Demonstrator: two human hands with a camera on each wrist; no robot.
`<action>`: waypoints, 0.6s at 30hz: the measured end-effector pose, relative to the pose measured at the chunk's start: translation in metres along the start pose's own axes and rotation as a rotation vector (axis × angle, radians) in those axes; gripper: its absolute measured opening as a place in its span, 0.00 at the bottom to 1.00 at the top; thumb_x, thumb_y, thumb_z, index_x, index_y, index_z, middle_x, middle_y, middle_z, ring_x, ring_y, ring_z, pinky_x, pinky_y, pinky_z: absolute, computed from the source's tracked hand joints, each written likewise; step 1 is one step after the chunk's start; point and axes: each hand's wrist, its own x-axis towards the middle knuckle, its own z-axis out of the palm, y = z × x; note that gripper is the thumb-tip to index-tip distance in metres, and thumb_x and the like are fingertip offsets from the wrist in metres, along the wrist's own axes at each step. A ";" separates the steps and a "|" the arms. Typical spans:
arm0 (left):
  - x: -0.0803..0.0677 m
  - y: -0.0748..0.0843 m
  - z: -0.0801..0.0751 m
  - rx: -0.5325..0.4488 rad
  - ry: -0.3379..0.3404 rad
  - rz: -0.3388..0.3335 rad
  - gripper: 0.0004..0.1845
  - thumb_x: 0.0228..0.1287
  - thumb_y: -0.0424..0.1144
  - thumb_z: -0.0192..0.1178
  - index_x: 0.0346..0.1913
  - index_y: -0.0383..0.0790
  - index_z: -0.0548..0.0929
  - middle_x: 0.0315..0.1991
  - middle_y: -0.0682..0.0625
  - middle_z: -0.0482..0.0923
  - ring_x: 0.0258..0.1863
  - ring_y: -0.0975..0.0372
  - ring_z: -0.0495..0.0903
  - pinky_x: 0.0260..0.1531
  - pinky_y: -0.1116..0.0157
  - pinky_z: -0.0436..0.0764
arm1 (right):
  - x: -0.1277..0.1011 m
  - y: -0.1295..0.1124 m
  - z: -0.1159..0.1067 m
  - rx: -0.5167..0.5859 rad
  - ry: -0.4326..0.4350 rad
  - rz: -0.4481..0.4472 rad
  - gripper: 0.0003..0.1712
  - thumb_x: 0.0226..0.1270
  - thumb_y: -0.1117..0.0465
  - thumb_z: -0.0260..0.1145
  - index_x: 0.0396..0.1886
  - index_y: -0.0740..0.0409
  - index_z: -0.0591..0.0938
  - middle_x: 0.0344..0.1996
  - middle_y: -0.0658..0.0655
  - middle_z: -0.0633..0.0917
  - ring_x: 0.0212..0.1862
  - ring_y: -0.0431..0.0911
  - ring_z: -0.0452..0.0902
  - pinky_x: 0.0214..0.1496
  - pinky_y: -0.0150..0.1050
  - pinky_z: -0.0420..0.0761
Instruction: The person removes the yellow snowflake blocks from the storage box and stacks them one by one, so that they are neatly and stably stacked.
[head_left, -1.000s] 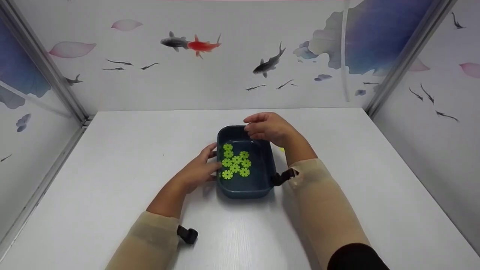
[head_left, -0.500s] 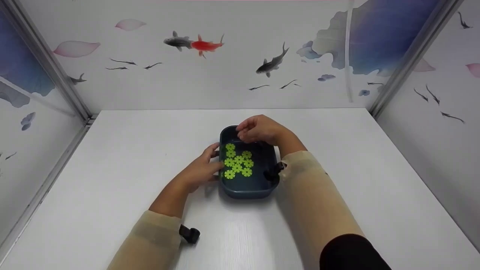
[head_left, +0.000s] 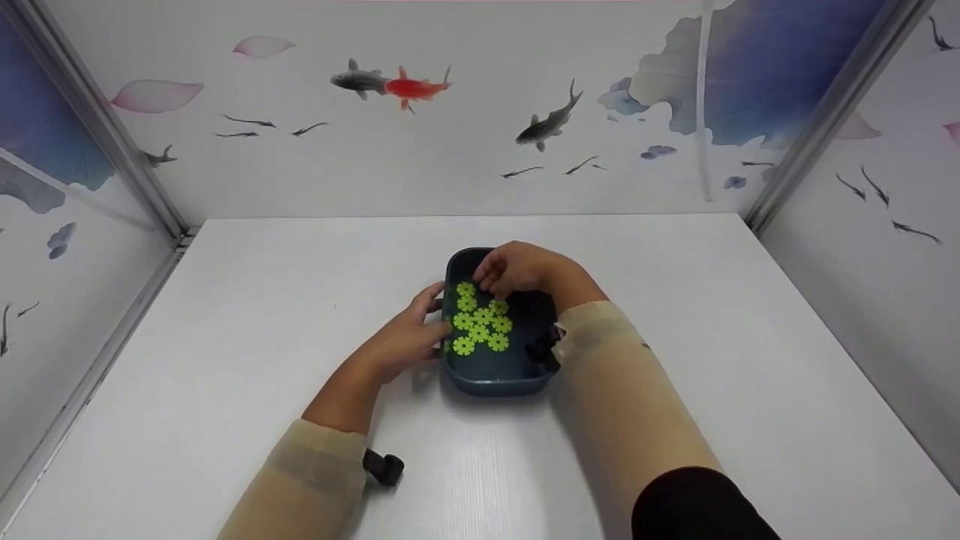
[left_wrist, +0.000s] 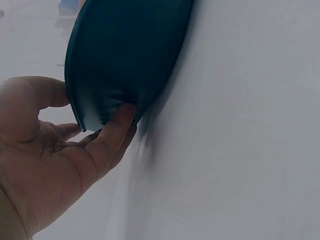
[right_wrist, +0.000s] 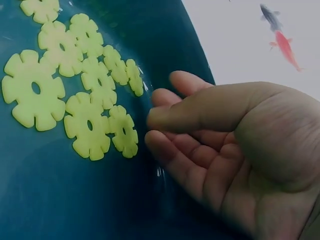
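A dark blue-green plastic bin (head_left: 499, 385) holds several lime-green notched discs (head_left: 480, 332), flower-shaped with a hole in the middle. At its left side, my left hand (head_left: 405, 334) grips the wall, thumb over the rim and fingers against the outside, as the left wrist view shows on the bin wall (left_wrist: 125, 55). Inside the far right part of the bin, my right hand (head_left: 523, 268) hovers with loosely bent fingers. In the right wrist view the right hand (right_wrist: 220, 145) shows thumb and fingertips beside the nearest disc (right_wrist: 123, 131), nothing visible between them.
The bin stands on a white table (head_left: 300, 277). Behind it rises a white back wall (head_left: 420, 165) with painted fish, and side walls close off left and right. Black wrist camera mounts (head_left: 385, 468) stick out from both sleeves.
My right hand has moved left and down into the bin, towards the discs. The left hand keeps its grip. A small yellow spot by the right wrist is no longer visible.
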 end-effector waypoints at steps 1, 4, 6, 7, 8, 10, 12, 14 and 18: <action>0.000 0.000 0.000 0.004 0.000 0.003 0.40 0.69 0.40 0.55 0.78 0.66 0.49 0.78 0.50 0.52 0.69 0.52 0.70 0.61 0.51 0.79 | 0.000 0.000 0.001 -0.027 -0.009 0.007 0.24 0.56 0.73 0.71 0.51 0.50 0.84 0.47 0.52 0.86 0.50 0.46 0.82 0.52 0.41 0.84; -0.001 0.001 0.001 0.011 -0.001 0.008 0.40 0.69 0.40 0.55 0.78 0.65 0.49 0.78 0.49 0.52 0.69 0.52 0.71 0.61 0.50 0.79 | -0.001 -0.001 0.003 -0.114 -0.027 0.022 0.26 0.55 0.73 0.72 0.52 0.47 0.84 0.47 0.49 0.86 0.51 0.46 0.81 0.54 0.40 0.83; -0.001 0.001 0.001 0.017 0.000 0.009 0.40 0.69 0.40 0.54 0.78 0.65 0.49 0.78 0.49 0.52 0.68 0.52 0.71 0.60 0.51 0.79 | -0.001 -0.003 0.004 -0.161 -0.037 0.025 0.27 0.54 0.73 0.72 0.52 0.46 0.84 0.47 0.49 0.85 0.51 0.46 0.80 0.56 0.41 0.81; -0.001 0.001 0.001 0.024 0.001 0.008 0.40 0.69 0.40 0.54 0.78 0.65 0.49 0.78 0.50 0.52 0.68 0.52 0.71 0.60 0.51 0.80 | -0.001 -0.003 0.004 -0.179 -0.042 0.027 0.27 0.53 0.73 0.73 0.52 0.45 0.84 0.47 0.48 0.85 0.51 0.46 0.79 0.57 0.41 0.80; -0.001 0.001 0.001 0.027 0.002 0.007 0.40 0.69 0.40 0.54 0.78 0.65 0.49 0.78 0.50 0.52 0.68 0.52 0.72 0.60 0.51 0.80 | -0.001 -0.003 0.005 -0.194 -0.046 0.028 0.28 0.53 0.73 0.73 0.52 0.45 0.84 0.47 0.48 0.84 0.51 0.46 0.79 0.57 0.41 0.80; 0.000 0.000 0.001 0.032 0.001 0.008 0.40 0.69 0.40 0.54 0.78 0.65 0.48 0.78 0.50 0.52 0.68 0.52 0.72 0.60 0.52 0.80 | 0.000 -0.004 0.006 -0.221 -0.051 0.027 0.28 0.52 0.73 0.73 0.51 0.44 0.84 0.46 0.48 0.84 0.51 0.46 0.78 0.57 0.41 0.80; 0.000 -0.001 0.001 0.033 -0.001 0.012 0.40 0.70 0.40 0.53 0.78 0.65 0.48 0.78 0.50 0.52 0.68 0.52 0.72 0.60 0.52 0.80 | 0.001 -0.004 0.006 -0.253 -0.050 0.027 0.29 0.51 0.73 0.74 0.51 0.42 0.84 0.45 0.48 0.84 0.51 0.46 0.78 0.57 0.42 0.80; 0.001 -0.001 0.001 0.034 -0.001 0.014 0.40 0.70 0.40 0.53 0.78 0.65 0.47 0.78 0.50 0.52 0.68 0.52 0.71 0.60 0.52 0.80 | 0.002 -0.004 0.007 -0.274 -0.041 0.034 0.28 0.51 0.72 0.74 0.50 0.41 0.85 0.45 0.48 0.84 0.50 0.46 0.78 0.57 0.42 0.80; 0.001 -0.001 0.000 0.040 0.001 0.019 0.40 0.70 0.40 0.53 0.78 0.65 0.48 0.77 0.50 0.53 0.69 0.52 0.71 0.60 0.52 0.80 | 0.003 -0.003 0.009 -0.290 -0.009 0.058 0.25 0.54 0.67 0.73 0.49 0.39 0.85 0.44 0.47 0.84 0.49 0.46 0.78 0.56 0.44 0.81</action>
